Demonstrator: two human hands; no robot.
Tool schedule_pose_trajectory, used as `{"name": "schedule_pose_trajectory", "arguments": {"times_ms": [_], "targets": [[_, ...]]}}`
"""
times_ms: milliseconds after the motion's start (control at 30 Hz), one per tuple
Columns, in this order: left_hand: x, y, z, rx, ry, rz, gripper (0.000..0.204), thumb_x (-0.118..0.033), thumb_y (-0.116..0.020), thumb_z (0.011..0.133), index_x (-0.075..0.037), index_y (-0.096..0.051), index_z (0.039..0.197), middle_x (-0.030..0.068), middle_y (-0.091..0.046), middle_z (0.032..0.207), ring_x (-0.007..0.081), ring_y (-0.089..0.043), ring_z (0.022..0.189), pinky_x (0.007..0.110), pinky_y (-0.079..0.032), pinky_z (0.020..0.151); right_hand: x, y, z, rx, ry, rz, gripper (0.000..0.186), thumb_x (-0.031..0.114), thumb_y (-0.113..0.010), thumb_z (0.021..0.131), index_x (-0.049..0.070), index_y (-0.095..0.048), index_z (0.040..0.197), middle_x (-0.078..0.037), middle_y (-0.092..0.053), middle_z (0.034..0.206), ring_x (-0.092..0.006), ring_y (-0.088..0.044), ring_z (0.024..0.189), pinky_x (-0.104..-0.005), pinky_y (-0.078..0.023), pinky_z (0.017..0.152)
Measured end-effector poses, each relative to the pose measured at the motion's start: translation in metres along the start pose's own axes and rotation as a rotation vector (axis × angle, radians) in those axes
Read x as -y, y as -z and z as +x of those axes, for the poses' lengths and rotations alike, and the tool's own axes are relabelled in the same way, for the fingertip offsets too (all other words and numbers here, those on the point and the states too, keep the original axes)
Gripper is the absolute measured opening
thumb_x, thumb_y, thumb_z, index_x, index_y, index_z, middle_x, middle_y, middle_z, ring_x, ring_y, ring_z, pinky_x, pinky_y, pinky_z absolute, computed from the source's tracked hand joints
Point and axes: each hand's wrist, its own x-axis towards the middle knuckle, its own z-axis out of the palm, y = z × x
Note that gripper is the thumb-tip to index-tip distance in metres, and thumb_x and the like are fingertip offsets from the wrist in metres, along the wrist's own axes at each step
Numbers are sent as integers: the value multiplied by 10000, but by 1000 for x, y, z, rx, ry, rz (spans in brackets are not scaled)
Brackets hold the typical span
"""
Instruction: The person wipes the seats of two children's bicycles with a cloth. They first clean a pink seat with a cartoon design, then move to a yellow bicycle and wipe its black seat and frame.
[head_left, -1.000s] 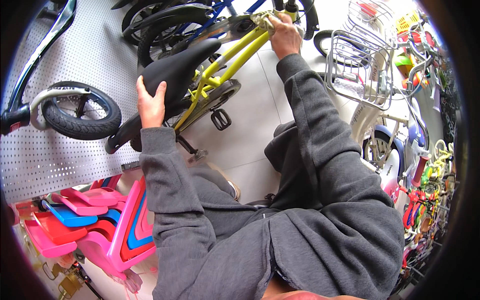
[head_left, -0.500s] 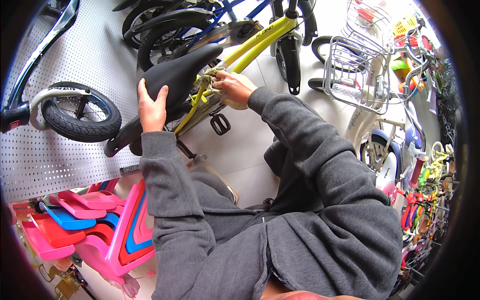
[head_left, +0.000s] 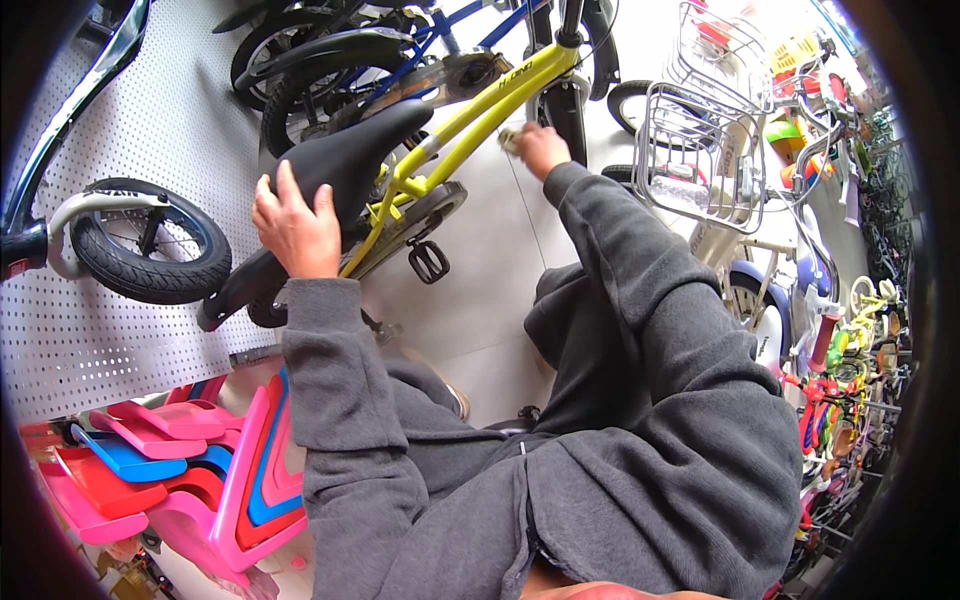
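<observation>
A yellow kids' bicycle (head_left: 480, 110) with a black saddle (head_left: 350, 150) stands in front of me. My left hand (head_left: 300, 225) lies at the rear of the saddle, its fingers stretched and spread against it. In my right hand (head_left: 541, 150) is a crumpled light cloth (head_left: 510, 138), closed in the fingers. That hand is to the right of the frame tubes, apart from them. Below the frame the black pedal (head_left: 429, 261) and the chain guard show. The black rear fender (head_left: 240, 287) comes out under my left hand.
On a perforated white platform (head_left: 100, 340) at left rests a small black-tyred wheel (head_left: 150, 240). Stacked pink, red and blue plastic seats (head_left: 240, 480) stand below it. A blue bicycle (head_left: 440, 35) is behind. Bikes with a wire basket (head_left: 700, 160) line the right.
My right hand has moved with the cloth off the yellow frame, up and to the right. My left hand has shifted slightly left on the saddle, fingers more spread.
</observation>
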Motion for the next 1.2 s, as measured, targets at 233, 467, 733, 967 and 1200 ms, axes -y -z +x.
{"name": "schedule_pose_trajectory", "arguments": {"times_ms": [233, 467, 733, 967, 1200], "targets": [[-17, -8, -7, 137, -81, 104, 697, -337, -705, 714, -171, -392, 1314, 178, -329, 1345, 386, -307, 1222, 523, -299, 960, -13, -10, 23, -146, 959, -619, 259, 153, -575, 741, 24, -618, 961, -37, -512, 994, -225, -440, 1031, -313, -425, 773], [-15, -7, -4, 197, -85, 111, 758, -328, -726, 694, -178, -358, 1339, 171, -302, 1367, 383, -288, 1242, 523, -293, 965, -54, -4, 59, -180, 836, -821, 254, 109, -574, 760, 10, -660, 978, -89, -575, 1057, -269, -511, 1044, -358, -420, 857], [-14, -5, -7, 178, -131, 120, 767, -329, -731, 685, -164, -365, 1338, 179, -317, 1353, 384, -301, 1227, 505, -288, 977, -42, -35, 70, 23, 544, -884, 224, 141, -535, 786, 58, -695, 919, -99, -601, 1057, -293, -509, 1079, -447, -373, 953], [-19, 2, -10, 210, -123, 100, 748, -331, -696, 723, -170, -344, 1363, 176, -299, 1372, 380, -295, 1224, 489, -262, 1000, -66, -107, 84, 375, 527, -1062, 286, 191, -493, 830, 76, -671, 1023, -101, -609, 1090, -292, -492, 1102, -460, -334, 951], [-22, 1, -14, 203, -98, 71, 789, -300, -728, 693, -177, -334, 1365, 177, -290, 1373, 387, -298, 1221, 491, -267, 995, -86, -147, 87, 698, 287, -874, 288, 194, -443, 882, 158, -658, 1069, -47, -604, 1149, -265, -513, 1133, -536, -294, 938]]}}
